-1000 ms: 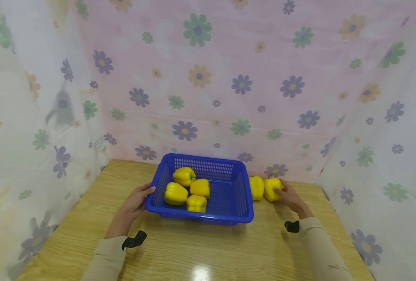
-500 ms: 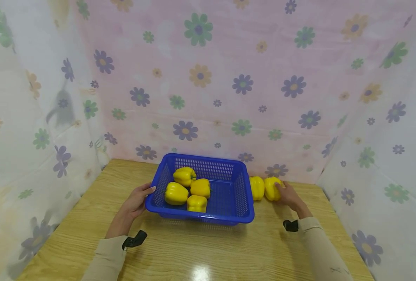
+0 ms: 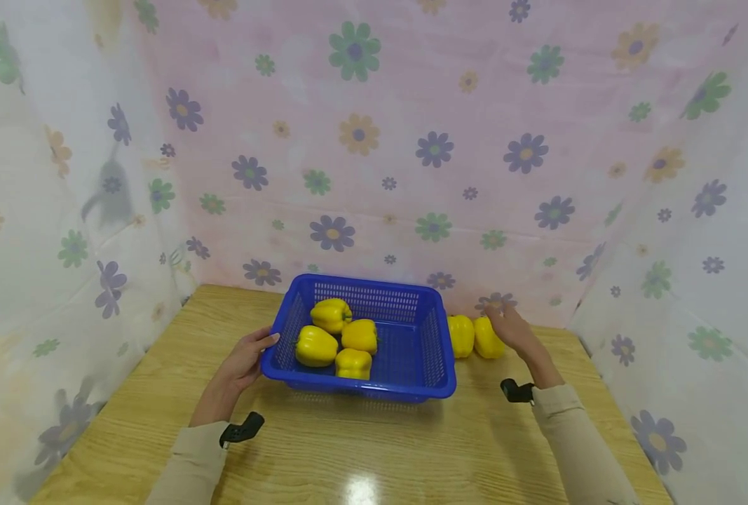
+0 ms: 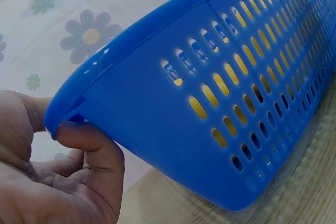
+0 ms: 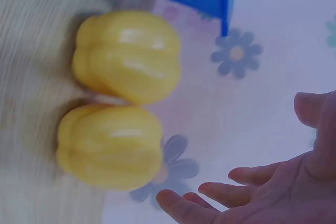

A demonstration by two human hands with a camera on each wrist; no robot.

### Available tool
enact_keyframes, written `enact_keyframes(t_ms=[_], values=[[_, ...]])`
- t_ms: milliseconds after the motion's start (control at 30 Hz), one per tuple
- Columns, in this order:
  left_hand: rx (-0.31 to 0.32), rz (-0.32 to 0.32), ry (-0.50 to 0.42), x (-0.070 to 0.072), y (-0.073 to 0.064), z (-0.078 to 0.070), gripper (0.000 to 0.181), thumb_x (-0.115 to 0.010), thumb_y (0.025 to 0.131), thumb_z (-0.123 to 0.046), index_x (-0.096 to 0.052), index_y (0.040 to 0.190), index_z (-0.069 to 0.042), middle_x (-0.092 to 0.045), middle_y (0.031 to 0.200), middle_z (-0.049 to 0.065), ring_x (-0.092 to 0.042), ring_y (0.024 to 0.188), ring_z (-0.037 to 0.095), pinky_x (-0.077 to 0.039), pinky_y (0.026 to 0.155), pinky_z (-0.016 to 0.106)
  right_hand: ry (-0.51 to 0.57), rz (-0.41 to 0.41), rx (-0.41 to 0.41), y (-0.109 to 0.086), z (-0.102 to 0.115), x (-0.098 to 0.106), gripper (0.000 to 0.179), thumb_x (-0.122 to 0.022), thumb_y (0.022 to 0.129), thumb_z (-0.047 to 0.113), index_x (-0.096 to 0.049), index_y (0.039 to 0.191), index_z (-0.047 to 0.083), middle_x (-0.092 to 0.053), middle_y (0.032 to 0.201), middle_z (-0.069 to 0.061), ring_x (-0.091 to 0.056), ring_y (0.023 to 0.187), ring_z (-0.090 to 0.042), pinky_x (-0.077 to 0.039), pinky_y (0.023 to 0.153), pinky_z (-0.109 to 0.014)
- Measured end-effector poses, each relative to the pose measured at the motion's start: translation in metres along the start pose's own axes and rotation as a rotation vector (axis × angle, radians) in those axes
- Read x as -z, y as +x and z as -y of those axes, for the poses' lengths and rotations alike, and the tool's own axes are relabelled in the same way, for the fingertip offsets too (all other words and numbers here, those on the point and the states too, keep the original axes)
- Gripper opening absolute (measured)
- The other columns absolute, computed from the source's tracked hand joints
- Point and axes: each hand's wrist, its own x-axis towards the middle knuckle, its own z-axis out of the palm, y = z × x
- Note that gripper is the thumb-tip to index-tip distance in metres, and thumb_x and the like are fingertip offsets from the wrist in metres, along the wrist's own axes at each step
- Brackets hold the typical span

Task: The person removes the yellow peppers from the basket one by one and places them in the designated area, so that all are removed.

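Observation:
A blue plastic basket (image 3: pixel 405 351) with slotted sides stands mid-table, several yellow bell peppers (image 3: pixel 316 346) gathered in its left half. My left hand (image 3: pixel 245 359) grips the basket's left rim; in the left wrist view the curled fingers (image 4: pixel 89 140) lie under the rim edge. Just right of the basket, two more yellow bell peppers sit side by side on the table, a nearer one (image 5: pixel 126 56) and an outer one (image 5: pixel 110 148). Above the outer pepper my right hand (image 3: pixel 516 332) hovers with spread, extended fingers, holding nothing.
The wooden table (image 3: pixel 348 449) ends at a flower-printed cloth backdrop (image 3: pixel 386 140) at the back, with similar cloth on both sides. The basket's right wall (image 3: pixel 444 351) stands close to the pepper beside it.
My right hand has let go of the outer pepper and lifted up and slightly left over it. My left hand and the basket have stayed put.

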Motion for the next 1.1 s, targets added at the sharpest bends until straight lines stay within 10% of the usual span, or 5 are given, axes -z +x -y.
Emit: enact_keyframes(t_ms=[800,1100], values=[[0.014,-0.018,-0.004,-0.004,-0.002,-0.001,0.061,-0.047,0.11,-0.019,-0.02,0.158,0.007,-0.06,0.132,0.007,-0.066,0.108,0.012,-0.056,0.096,0.031,0.127,0.031,0.388,-0.02,0.078,-0.056,0.06,-0.036,0.111,0.039,-0.033,0.157,0.0,-0.032,0.16,-0.028,-0.032,0.145,-0.05,-0.029,0.116,-0.066],[0.006,0.0,-0.02,-0.004,-0.002,-0.002,0.063,-0.047,0.11,-0.019,-0.017,0.158,0.008,-0.063,0.123,-0.001,-0.066,0.106,0.01,-0.057,0.093,0.03,0.154,0.1,0.396,-0.013,0.09,-0.077,0.062,-0.041,0.11,0.042,-0.04,0.153,-0.003,-0.044,0.154,-0.025,-0.043,0.141,-0.045,-0.035,0.114,-0.062]])
